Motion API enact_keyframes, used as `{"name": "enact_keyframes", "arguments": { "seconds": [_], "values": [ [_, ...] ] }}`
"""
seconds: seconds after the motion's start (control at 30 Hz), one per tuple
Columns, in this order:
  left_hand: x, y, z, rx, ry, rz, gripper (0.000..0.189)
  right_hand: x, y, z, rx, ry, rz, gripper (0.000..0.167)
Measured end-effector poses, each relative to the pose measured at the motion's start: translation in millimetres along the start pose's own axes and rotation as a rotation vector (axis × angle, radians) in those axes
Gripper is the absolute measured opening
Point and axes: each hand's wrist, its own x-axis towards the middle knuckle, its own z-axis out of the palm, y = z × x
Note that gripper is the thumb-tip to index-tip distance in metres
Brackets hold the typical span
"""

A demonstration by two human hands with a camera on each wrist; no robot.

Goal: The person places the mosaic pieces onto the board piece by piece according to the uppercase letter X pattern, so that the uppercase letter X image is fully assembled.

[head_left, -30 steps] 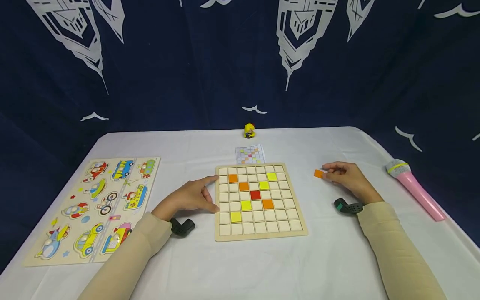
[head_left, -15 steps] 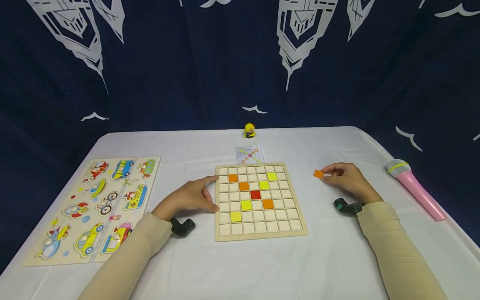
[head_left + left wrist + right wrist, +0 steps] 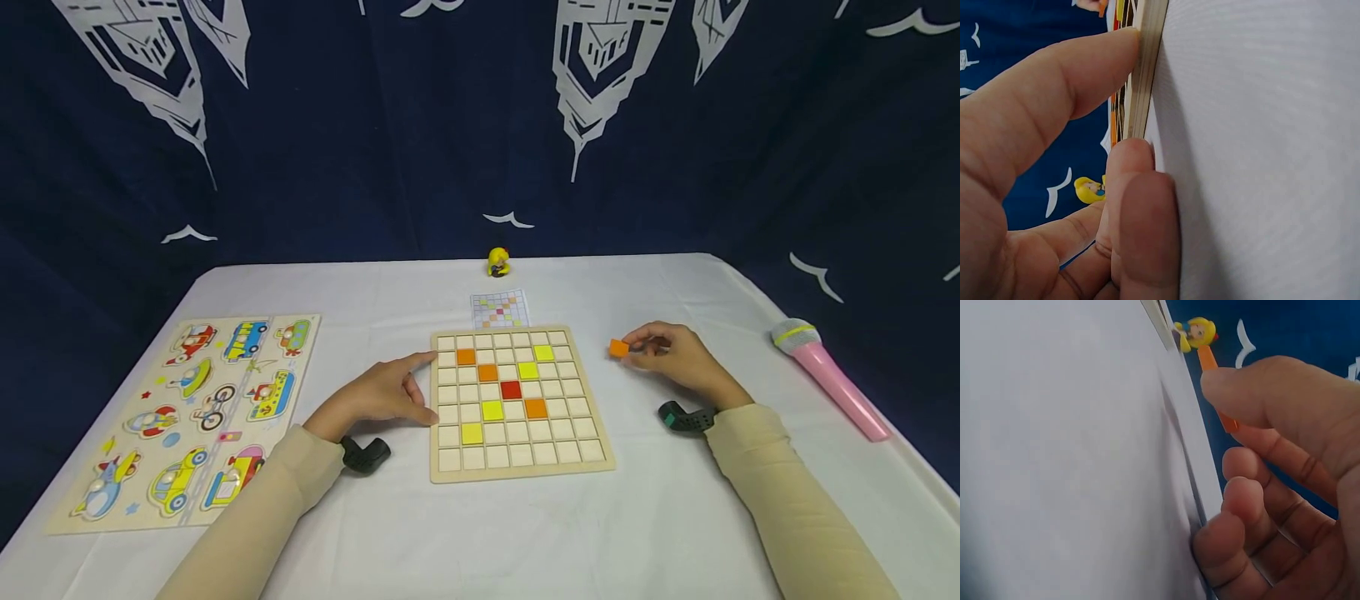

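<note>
A wooden grid board (image 3: 521, 479) lies flat at the middle of the table, with orange, yellow and red square tiles in some cells. My left hand (image 3: 378, 390) touches the board's left edge with thumb and index fingertip set apart. In the left wrist view those two digits meet the board's side (image 3: 1145, 75), and other fingers rest on the white cloth. To the right of the board, my right hand (image 3: 678, 354) pinches an orange square tile (image 3: 618, 348) between thumb and finger. The right wrist view has this orange tile (image 3: 1227, 419) edge-on, partly hidden by the thumb.
A small card with a coloured grid (image 3: 500, 308) lies behind the board, and a yellow-haired figurine (image 3: 498, 262) stands farther back. On the left is a vehicle picture puzzle (image 3: 225, 375). A pink toy microphone (image 3: 836, 383) lies at the right.
My right hand has moved slightly left with the orange tile, nearer the board. The tile now shows more of its face. My left hand stays at the board's edge.
</note>
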Motion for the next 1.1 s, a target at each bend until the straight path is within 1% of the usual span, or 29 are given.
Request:
{"name": "enact_keyframes", "arguments": {
  "seconds": [0.27,0.53,0.67,0.8,1.1],
  "values": [
    [-0.5,0.1,0.3,-0.005,0.002,0.004,0.106,3.5,-10,10,0.065,-0.043,-0.088,0.028],
    [0.1,0.1,0.2,-0.01,0.001,-0.002,0.106,0.5,-29,16,0.139,-0.121,-0.175,0.024],
    [0.4,0.5,0.3,-0.014,-0.001,0.0,0.106,-1.7,-38,19,0.161,-0.168,-0.188,0.023],
    [0.3,0.6,0.4,-0.015,-0.001,0.005,0.106,-3.4,-43,23,0.161,-0.224,-0.205,0.021],
    [0.7,0.3,0.1,-0.009,-0.006,0.001,0.106,-4.2,-47,29,0.191,-0.373,-0.265,0.018]
  ]
}}
